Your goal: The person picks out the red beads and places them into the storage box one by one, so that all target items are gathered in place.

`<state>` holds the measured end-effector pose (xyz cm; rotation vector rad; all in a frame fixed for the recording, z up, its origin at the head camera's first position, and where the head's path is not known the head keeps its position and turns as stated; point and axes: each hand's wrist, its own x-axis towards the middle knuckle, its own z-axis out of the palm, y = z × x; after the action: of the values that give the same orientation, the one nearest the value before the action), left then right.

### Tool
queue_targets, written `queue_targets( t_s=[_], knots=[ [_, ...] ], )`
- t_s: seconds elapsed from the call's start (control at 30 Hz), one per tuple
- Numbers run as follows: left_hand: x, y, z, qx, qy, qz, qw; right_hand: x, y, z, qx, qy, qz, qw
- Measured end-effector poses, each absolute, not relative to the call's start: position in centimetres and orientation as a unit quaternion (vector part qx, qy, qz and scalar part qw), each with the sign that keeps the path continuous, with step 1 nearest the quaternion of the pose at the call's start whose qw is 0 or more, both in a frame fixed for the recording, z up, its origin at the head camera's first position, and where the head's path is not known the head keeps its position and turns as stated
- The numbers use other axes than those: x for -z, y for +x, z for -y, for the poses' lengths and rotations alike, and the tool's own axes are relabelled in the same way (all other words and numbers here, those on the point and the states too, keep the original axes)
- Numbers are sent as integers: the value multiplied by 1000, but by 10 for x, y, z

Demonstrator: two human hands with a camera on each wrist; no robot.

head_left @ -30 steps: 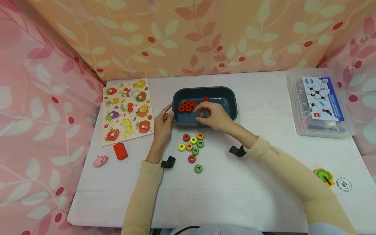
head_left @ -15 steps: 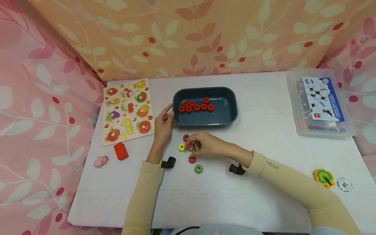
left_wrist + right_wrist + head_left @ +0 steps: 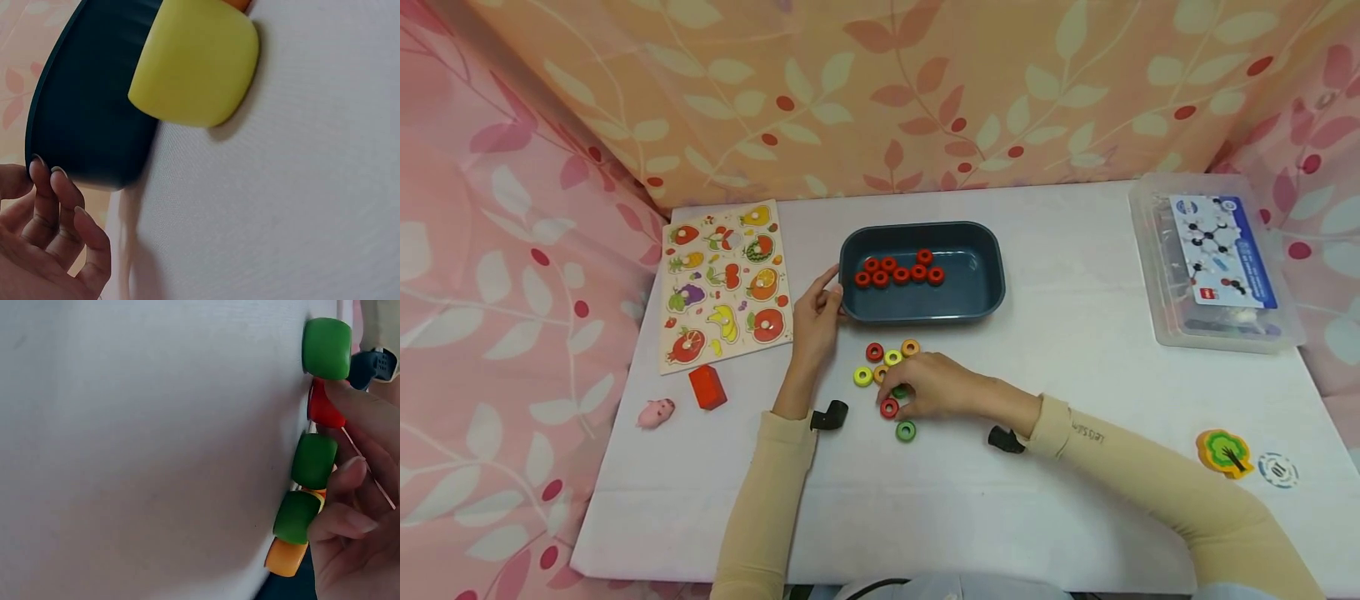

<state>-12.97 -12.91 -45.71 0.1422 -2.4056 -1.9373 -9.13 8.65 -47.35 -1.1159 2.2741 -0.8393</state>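
Observation:
A dark blue tray [image 3: 970, 287] lies at the table's centre back, with several red ring beads [image 3: 901, 275] inside. My left hand [image 3: 815, 325] holds the tray at its near left corner; in the left wrist view its curled fingertips touch the rim. In front of the tray, my right hand [image 3: 936, 386] has thumb and finger on either side of a red ring bead [image 3: 889, 407] on the cloth. Around it lie loose beads: yellow [image 3: 863, 377], orange [image 3: 910, 347], green [image 3: 906, 431] and another red bead [image 3: 874, 352]. The right hand partly hides some of them.
A fruit puzzle board [image 3: 737, 287] is at the back left, with a red block [image 3: 707, 387] and a pink pig figure [image 3: 656, 413] before it. On the right are a clear plastic case [image 3: 1217, 262], a tree-shaped piece [image 3: 1224, 453] and a round chip [image 3: 1277, 470].
My right hand has come out of the tray, leaving a red bead there, and moved toward me to the loose beads, then to the nearer red one. The left hand has stayed put.

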Motion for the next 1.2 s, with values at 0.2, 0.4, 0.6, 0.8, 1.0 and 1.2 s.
queue_targets(
  t_s=[0.2, 0.4, 0.6, 0.8, 1.0, 1.2],
  knots=[
    [456, -129, 129, 630, 43, 775, 23, 458, -103, -92, 352, -400, -823, 197],
    [457, -129, 129, 627, 45, 777, 22, 435, -132, -108, 439, -347, -815, 152],
    [476, -135, 133, 626, 54, 778, 17, 427, -163, -127, 463, -261, -842, 97],
    [492, -140, 136, 619, 58, 783, 30, 437, -190, -137, 445, -193, -870, 88],
    [493, -140, 136, 614, 51, 787, 41, 452, -202, -132, 420, -182, -882, 114],
    [493, -140, 135, 616, 55, 785, 42, 462, -207, -125, 369, -191, -900, 130]
  ],
)
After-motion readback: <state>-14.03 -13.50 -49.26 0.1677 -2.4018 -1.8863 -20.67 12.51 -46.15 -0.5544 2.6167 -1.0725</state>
